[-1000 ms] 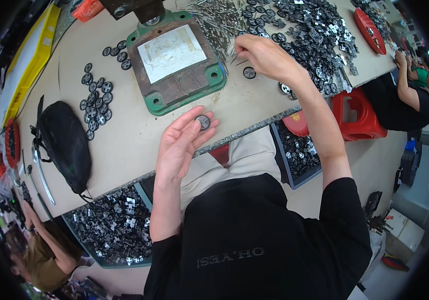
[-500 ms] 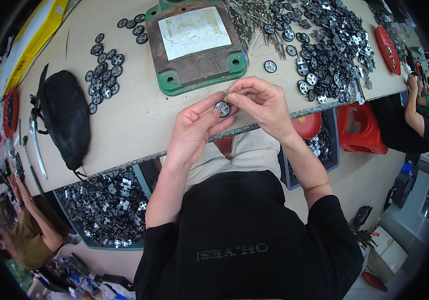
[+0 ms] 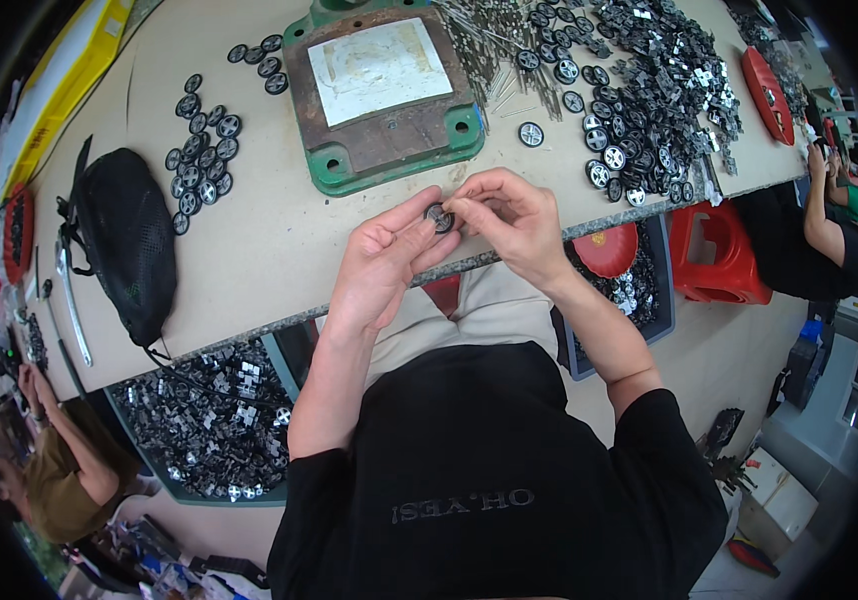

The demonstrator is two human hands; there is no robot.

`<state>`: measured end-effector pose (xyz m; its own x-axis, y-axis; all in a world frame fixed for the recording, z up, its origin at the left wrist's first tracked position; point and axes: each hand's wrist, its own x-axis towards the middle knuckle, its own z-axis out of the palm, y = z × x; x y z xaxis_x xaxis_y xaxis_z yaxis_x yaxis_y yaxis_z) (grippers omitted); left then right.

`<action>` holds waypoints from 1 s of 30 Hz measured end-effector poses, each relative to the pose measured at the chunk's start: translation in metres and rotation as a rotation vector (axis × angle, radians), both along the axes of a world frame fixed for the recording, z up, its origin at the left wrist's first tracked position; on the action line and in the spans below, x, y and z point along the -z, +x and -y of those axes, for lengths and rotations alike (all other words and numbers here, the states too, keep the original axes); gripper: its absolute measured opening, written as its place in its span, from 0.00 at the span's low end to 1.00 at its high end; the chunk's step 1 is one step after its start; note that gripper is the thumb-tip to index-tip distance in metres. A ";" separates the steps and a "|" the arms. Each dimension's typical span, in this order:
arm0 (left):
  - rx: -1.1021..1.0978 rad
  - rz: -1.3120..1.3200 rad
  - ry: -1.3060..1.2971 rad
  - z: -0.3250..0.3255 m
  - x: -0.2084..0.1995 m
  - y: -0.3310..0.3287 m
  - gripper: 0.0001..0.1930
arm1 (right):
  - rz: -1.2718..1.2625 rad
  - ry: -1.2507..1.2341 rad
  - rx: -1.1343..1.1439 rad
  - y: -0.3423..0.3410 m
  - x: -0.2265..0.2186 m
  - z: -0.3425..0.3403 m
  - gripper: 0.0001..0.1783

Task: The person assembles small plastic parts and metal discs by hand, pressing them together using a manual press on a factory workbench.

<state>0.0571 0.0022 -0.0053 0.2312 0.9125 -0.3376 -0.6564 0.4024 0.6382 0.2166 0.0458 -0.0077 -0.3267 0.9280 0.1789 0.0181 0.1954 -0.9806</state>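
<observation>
A small black toy wheel [image 3: 438, 217] with silver spokes sits between the thumb and fingers of my left hand [image 3: 385, 258], just above the table's near edge. My right hand [image 3: 519, 228] pinches with thumb and forefinger right at the wheel's face. Whatever that pinch holds is too small or hidden to name. Beyond both hands stands a green and brown metal machine base [image 3: 389, 150] with a whitish plate [image 3: 377, 68] on top. One loose wheel [image 3: 531, 134] lies right of the base, near a bunch of thin metal rods [image 3: 494, 50].
Wheels [image 3: 191, 176] lie in a cluster on the left, beside a black mesh bag [image 3: 127, 235]. Small black parts [image 3: 674, 85] are heaped at right. Bins of parts [image 3: 204, 420] and a red stool [image 3: 714, 255] stand below the table edge. Other people work at both sides.
The wheel has tilted in my left hand, and my right fingertips have come down onto its face. The whole view has shifted slightly.
</observation>
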 end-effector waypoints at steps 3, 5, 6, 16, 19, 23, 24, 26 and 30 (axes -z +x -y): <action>-0.004 0.011 0.010 0.000 0.000 0.000 0.18 | -0.020 0.162 0.005 0.002 -0.002 -0.002 0.05; 0.005 0.012 0.010 0.002 -0.002 0.000 0.18 | -0.020 0.327 0.012 0.002 -0.001 0.000 0.06; -0.001 0.037 0.017 0.001 -0.003 0.000 0.18 | -0.016 0.332 0.022 0.002 -0.004 0.001 0.06; -0.046 0.048 0.046 0.000 0.000 0.004 0.16 | 0.011 0.282 0.005 0.007 -0.021 -0.004 0.04; -0.060 0.079 0.053 -0.001 0.005 0.001 0.16 | -0.022 -0.004 -0.152 0.011 -0.032 -0.014 0.08; -0.084 0.080 0.039 -0.005 0.005 -0.001 0.16 | 0.375 0.113 0.011 0.053 -0.050 -0.082 0.15; -0.079 0.084 0.048 -0.005 0.004 -0.001 0.16 | 0.559 0.171 0.184 0.069 -0.056 -0.108 0.18; -0.065 0.084 0.049 -0.005 0.001 0.001 0.16 | 0.846 0.306 0.489 0.107 -0.048 -0.159 0.21; -0.044 0.089 0.053 -0.006 0.002 0.001 0.16 | 1.164 0.225 0.488 0.131 -0.033 -0.204 0.23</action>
